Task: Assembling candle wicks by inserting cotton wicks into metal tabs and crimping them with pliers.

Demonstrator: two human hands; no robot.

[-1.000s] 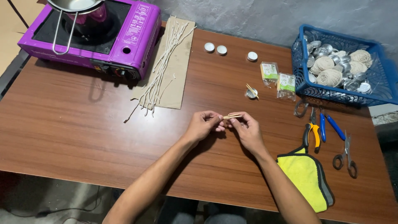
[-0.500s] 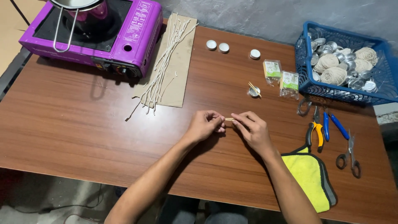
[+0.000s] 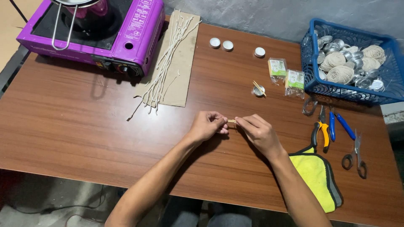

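1. Wooden and thin, the stick (image 3: 232, 121) is lying level between the two hands, just above the table (image 3: 84, 126), well in front of the purple stove (image 3: 92, 33).
2. It is looking light and stiff but likely to snap, so the ends seem the best places to grip, and lightly.
3. The left hand (image 3: 207, 126) is pinching one end, fingers curled narrow around it.
4. The right hand (image 3: 256, 130) is pinching the other end, fingertips closed tight on it.
5. Right of the stove, pale wicks (image 3: 166, 71) are lying on cardboard (image 3: 185, 84).
6. Farther right of the stove, pliers (image 3: 320, 132), scissors (image 3: 357, 153) and a yellow cloth (image 3: 315, 174) are resting, with a blue basket (image 3: 309, 80) behind them.
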